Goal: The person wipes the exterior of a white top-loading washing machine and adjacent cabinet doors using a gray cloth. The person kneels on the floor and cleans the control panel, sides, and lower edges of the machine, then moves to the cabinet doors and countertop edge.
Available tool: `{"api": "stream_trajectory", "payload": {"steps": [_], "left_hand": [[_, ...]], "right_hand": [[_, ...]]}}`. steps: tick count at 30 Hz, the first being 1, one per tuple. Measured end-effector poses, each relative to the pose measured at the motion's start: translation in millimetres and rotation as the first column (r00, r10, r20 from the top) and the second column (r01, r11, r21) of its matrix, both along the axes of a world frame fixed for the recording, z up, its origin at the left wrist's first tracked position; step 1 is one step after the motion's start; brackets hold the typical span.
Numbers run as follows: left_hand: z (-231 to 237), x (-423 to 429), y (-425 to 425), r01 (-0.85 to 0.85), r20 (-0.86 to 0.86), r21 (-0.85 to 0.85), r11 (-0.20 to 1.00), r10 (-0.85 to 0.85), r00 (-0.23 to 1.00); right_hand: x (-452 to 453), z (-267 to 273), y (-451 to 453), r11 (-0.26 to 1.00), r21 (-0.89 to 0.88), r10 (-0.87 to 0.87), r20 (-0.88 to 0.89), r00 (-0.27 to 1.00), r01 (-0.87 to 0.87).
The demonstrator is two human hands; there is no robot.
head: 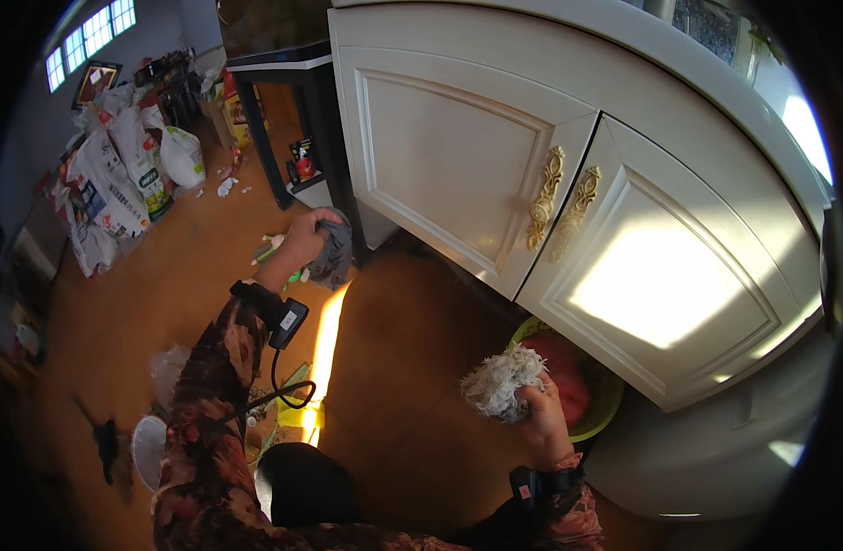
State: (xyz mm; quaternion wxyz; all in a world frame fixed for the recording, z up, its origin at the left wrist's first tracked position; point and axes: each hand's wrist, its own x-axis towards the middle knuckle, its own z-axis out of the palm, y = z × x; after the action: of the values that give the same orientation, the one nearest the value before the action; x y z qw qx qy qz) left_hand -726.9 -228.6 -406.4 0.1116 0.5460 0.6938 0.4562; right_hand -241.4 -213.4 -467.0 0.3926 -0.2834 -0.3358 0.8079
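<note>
A dark grey cloth (334, 251) hangs from my left hand (303, 239), near the leg of a black-framed stand. My right hand (547, 413) grips a shaggy white-grey scrubbing ball (506, 382), possibly of loose fibres. Behind that hand, a green-rimmed plastic basket (611, 413) holds something red, partly hidden by my hand and the cabinet. White cabinet doors (456, 148) rise ahead of me, both closed. They carry two ornate gold-coloured handles (546, 200).
Stuffed plastic bags (122, 179) crowd the floor at the upper left. A black-framed stand (263, 138) adjoins the cabinet. Small items lie on the brown floor under my left arm, near a white round container (149, 451). A rounded white surface (676, 461) curves at the lower right.
</note>
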Motion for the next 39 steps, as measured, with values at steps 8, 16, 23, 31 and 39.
{"api": "stream_trajectory", "payload": {"steps": [8,16,23,31,39], "left_hand": [[161.1,18.7,78.4,-0.177,0.516,0.76,0.625,-0.416,0.749],[145.8,59.3,135.8,-0.415,-0.157,0.615,0.67,0.62,0.769],[96.1,105.3,58.0,0.141,0.522,0.335,0.932,-0.308,0.795],[98.4,158.3,-2.7,0.632,0.675,0.114,0.766,-0.527,0.517],[109.9,163.2,-48.7,0.771,0.785,0.273,0.575,-0.597,0.167]], "right_hand": [[4.9,-5.3,3.6,0.999,-0.031,0.007,0.017,1.0,-0.006],[2.9,-10.4,6.2,0.998,-0.064,-0.009,0.03,1.0,0.011],[-9.3,-3.1,1.5,0.989,0.042,0.141,0.004,0.99,-0.141],[-20.8,35.6,-8.0,0.908,0.134,0.419,-0.315,0.852,-0.397],[-49.5,84.4,-23.2,0.9,0.164,0.418,-0.061,0.906,-0.404]]}}
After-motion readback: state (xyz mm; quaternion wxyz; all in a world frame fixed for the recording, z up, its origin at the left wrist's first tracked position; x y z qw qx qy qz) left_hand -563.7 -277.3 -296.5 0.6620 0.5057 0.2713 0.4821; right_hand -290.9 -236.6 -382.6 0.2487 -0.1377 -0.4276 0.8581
